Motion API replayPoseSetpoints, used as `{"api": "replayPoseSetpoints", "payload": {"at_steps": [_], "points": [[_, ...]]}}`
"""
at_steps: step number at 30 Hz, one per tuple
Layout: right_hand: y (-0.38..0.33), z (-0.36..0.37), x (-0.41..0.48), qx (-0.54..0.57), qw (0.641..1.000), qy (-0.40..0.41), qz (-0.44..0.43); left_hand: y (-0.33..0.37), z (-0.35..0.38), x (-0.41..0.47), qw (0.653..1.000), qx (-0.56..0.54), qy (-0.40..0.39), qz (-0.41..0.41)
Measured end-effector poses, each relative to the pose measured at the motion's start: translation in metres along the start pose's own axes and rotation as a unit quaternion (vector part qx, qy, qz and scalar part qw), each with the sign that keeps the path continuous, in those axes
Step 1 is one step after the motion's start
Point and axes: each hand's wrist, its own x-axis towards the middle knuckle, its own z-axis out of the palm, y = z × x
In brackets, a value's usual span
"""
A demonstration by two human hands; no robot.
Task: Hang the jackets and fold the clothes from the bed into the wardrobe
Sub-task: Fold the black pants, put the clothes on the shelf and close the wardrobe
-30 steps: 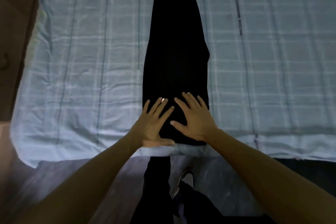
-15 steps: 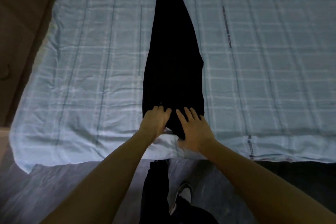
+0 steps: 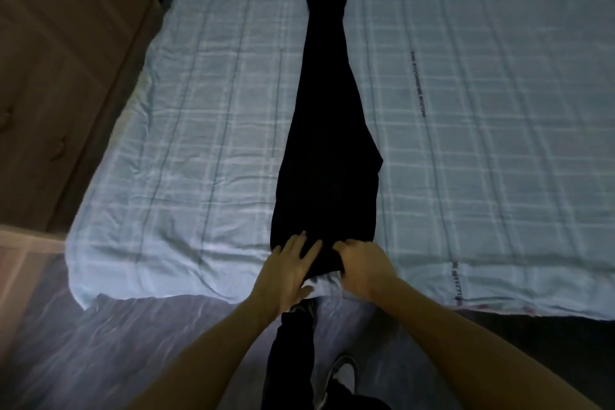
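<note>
A long black garment [image 3: 327, 143], folded narrow, lies lengthwise down the middle of the bed's pale blue checked sheet [image 3: 173, 150]. At its near end, my left hand [image 3: 289, 271] rests flat with fingers straight, while my right hand [image 3: 362, 264] curls its fingers around the hem.

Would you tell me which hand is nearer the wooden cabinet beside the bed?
Left. The left hand rests flat on the black garment, toward the cabinet; the right hand grips it farther away.
</note>
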Motion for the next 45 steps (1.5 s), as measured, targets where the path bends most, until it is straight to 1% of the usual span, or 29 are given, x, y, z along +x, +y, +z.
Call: {"api": "replayPoseSetpoints", "payload": {"at_steps": [2, 3, 4, 6, 8, 9, 10, 12, 13, 14, 15, 16, 17, 18, 19, 20, 22, 24, 26, 27, 29, 31, 35, 38, 41, 42, 43, 44, 45], "points": [[0.002, -0.008, 0.002, 0.001, 1.0, -0.003, -0.025, -0.001, 0.003, 0.0, 0.999, -0.005, 0.049, 0.002], [0.003, -0.011, 0.002, -0.001, 0.999, -0.014, -0.033, -0.001, 0.001, 0.003, 0.998, -0.029, 0.054, 0.005], [0.004, -0.015, 0.001, 0.0, 0.999, -0.032, -0.039, 0.0, -0.005, 0.005, 0.997, -0.068, 0.033, 0.004], [0.007, -0.02, 0.0, 0.013, 0.996, -0.083, -0.033, -0.001, -0.024, 0.013, 0.988, -0.146, -0.055, -0.012], [0.011, -0.03, 0.001, 0.043, 0.991, -0.122, -0.015, -0.005, -0.051, 0.028, 0.973, -0.158, -0.168, -0.002], [0.013, -0.04, 0.005, 0.058, 0.99, -0.129, -0.007, -0.007, -0.066, 0.04, 0.966, -0.153, -0.206, 0.01], [0.017, -0.052, 0.012, 0.066, 0.99, -0.128, 0.004, -0.011, -0.082, 0.054, 0.964, -0.143, -0.224, 0.015], [0.025, -0.083, 0.029, 0.057, 0.993, -0.095, 0.037, -0.021, -0.117, 0.085, 0.968, -0.12, -0.219, -0.005], [0.029, -0.098, 0.038, 0.042, 0.996, -0.053, 0.06, -0.025, -0.133, 0.099, 0.974, -0.113, -0.196, -0.026], [0.034, -0.111, 0.046, 0.022, 0.996, 0.017, 0.082, -0.03, -0.146, 0.112, 0.982, -0.109, -0.144, -0.045], [0.038, -0.12, 0.054, 0.005, 0.989, 0.113, 0.097, -0.033, -0.156, 0.123, 0.991, -0.103, -0.061, -0.064], [0.041, -0.126, 0.06, -0.006, 0.97, 0.222, 0.103, -0.036, -0.162, 0.13, 0.991, -0.093, 0.046, -0.079], [0.044, -0.127, 0.065, -0.006, 0.944, 0.314, 0.098, -0.038, -0.163, 0.133, 0.98, -0.088, 0.156, -0.09], [0.045, -0.123, 0.068, -0.002, 0.926, 0.367, 0.088, -0.039, -0.16, 0.134, 0.963, -0.087, 0.238, -0.091], [0.046, -0.116, 0.07, 0.005, 0.922, 0.38, 0.076, -0.04, -0.151, 0.133, 0.954, -0.089, 0.274, -0.08], [0.047, -0.104, 0.072, 0.009, 0.93, 0.361, 0.068, -0.041, -0.139, 0.13, 0.957, -0.09, 0.267, -0.062], [0.048, -0.075, 0.073, 0.011, 0.956, 0.287, 0.062, -0.044, -0.104, 0.122, 0.976, -0.084, 0.199, -0.032], [0.049, -0.047, 0.076, 0.006, 0.976, 0.21, 0.052, -0.047, -0.067, 0.112, 0.988, -0.079, 0.13, -0.033], [0.051, -0.027, 0.081, -0.007, 0.989, 0.142, 0.037, -0.051, -0.037, 0.106, 0.994, -0.06, 0.083, -0.029], [0.052, -0.02, 0.084, -0.019, 0.992, 0.122, 0.037, -0.051, -0.026, 0.105, 0.996, -0.041, 0.068, -0.03], [0.055, -0.009, 0.092, -0.045, 0.992, 0.106, 0.05, -0.053, -0.014, 0.11, 0.997, -0.004, 0.061, -0.044], [0.057, 0.001, 0.101, -0.055, 0.991, 0.105, 0.059, -0.058, -0.009, 0.12, 0.995, 0.021, 0.083, -0.056], [0.057, 0.012, 0.122, -0.066, 0.986, 0.118, 0.094, -0.067, -0.003, 0.14, 0.995, 0.036, 0.071, -0.052], [0.056, 0.005, 0.131, -0.055, 0.989, 0.107, 0.088, -0.068, -0.01, 0.147, 0.997, 0.054, 0.027, -0.049], [0.053, -0.013, 0.121, -0.045, 0.989, 0.104, 0.091, -0.067, -0.03, 0.147, 0.999, 0.03, -0.024, -0.035], [0.049, -0.019, 0.113, -0.04, 0.991, 0.088, 0.09, -0.064, -0.039, 0.143, 0.998, 0.02, -0.045, -0.025], [0.042, -0.026, 0.103, -0.037, 0.994, 0.052, 0.087, -0.06, -0.05, 0.137, 0.996, 0.008, -0.086, -0.018], [0.035, -0.031, 0.093, -0.038, 0.996, 0.0, 0.08, -0.054, -0.061, 0.129, 0.989, -0.008, -0.147, -0.017], [0.028, -0.037, 0.083, -0.034, 0.995, -0.061, 0.07, -0.048, -0.072, 0.122, 0.975, -0.031, -0.22, -0.023]]}}
